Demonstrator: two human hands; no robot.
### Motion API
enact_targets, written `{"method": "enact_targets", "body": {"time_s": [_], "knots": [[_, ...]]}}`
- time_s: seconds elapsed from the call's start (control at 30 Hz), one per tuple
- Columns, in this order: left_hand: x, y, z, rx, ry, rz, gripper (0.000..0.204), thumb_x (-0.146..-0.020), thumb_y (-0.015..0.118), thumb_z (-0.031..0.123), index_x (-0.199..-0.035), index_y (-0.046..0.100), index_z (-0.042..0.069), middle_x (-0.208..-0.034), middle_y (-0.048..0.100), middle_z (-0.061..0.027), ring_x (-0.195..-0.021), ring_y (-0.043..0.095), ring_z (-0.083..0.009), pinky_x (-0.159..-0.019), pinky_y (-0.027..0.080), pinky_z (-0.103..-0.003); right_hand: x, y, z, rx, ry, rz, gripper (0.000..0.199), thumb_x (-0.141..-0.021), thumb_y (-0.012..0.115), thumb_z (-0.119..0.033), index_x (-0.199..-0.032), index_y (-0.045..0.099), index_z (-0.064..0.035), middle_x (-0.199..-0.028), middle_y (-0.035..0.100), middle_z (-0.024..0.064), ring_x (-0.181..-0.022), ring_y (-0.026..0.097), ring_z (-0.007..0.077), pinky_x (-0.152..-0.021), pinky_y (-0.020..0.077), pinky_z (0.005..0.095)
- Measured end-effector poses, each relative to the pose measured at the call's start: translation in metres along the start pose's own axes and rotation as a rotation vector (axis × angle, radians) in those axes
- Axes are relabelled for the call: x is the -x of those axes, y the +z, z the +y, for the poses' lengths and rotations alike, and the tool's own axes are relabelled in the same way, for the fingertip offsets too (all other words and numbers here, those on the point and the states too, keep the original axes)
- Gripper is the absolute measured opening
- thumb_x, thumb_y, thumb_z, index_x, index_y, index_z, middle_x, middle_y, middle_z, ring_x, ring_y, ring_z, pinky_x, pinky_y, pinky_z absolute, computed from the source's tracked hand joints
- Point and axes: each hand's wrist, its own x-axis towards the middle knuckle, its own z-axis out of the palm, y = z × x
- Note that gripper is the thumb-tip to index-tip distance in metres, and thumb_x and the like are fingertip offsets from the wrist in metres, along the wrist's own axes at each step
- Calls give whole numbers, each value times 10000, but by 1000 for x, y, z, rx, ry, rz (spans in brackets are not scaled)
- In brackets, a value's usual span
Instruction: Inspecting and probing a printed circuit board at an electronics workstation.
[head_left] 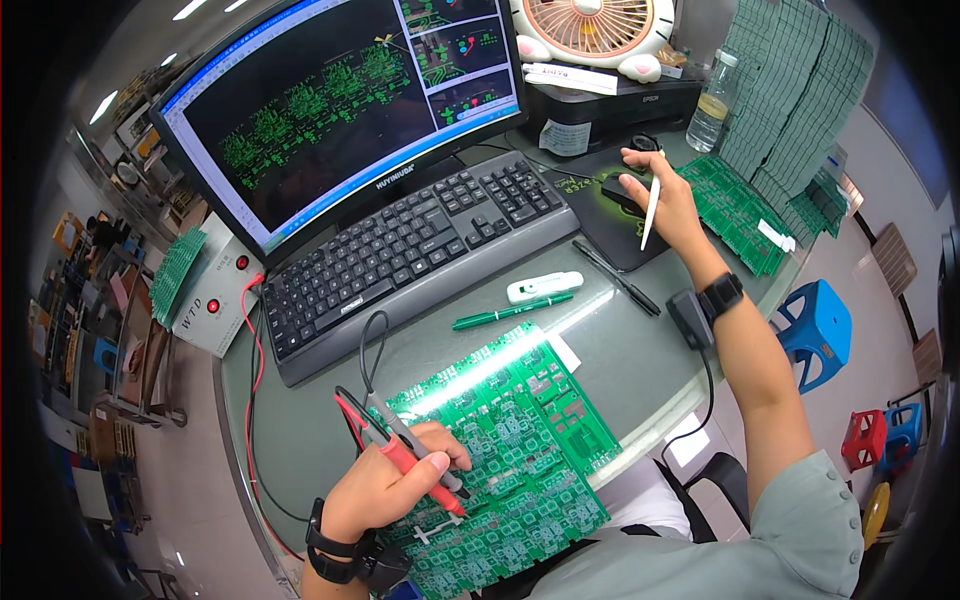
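Note:
My left hand (385, 488) is closed around two test probes, a red probe (428, 477) and a grey-black probe (398, 425). Their tips point down at a large green circuit board (540, 505) lying at the near edge of the desk. Whether the tips touch the board I cannot tell. My right hand (672, 212) rests at a black mouse (622, 192) on a dark mouse pad (615, 240). A slim white pen-like stick (652, 212) is held between its fingers, slanting down toward the pad.
A keyboard (410, 250) lies before a monitor (320, 110) showing a green board layout. A green pen (512, 311), a white cutter-like tool (545, 287) and a black pen (617, 278) lie mid-desk. Stacked boards (735, 215), a bottle (712, 105) and a white tester box (215, 295) flank them.

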Motion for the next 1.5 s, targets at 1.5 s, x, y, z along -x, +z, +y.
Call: {"method": "enact_targets", "body": {"time_s": [1.5], "knots": [[-4, -8, 5, 6, -107, 20, 230, -939, 478, 193, -966, 630, 21, -893, 628, -117, -795, 626, -280, -724, 500, -360, 85, 34, -130, -1137, 418, -889, 248, -930, 665, -151, -945, 434, -63, -886, 516, 23, -859, 609, 105, -777, 604, 306]]}}
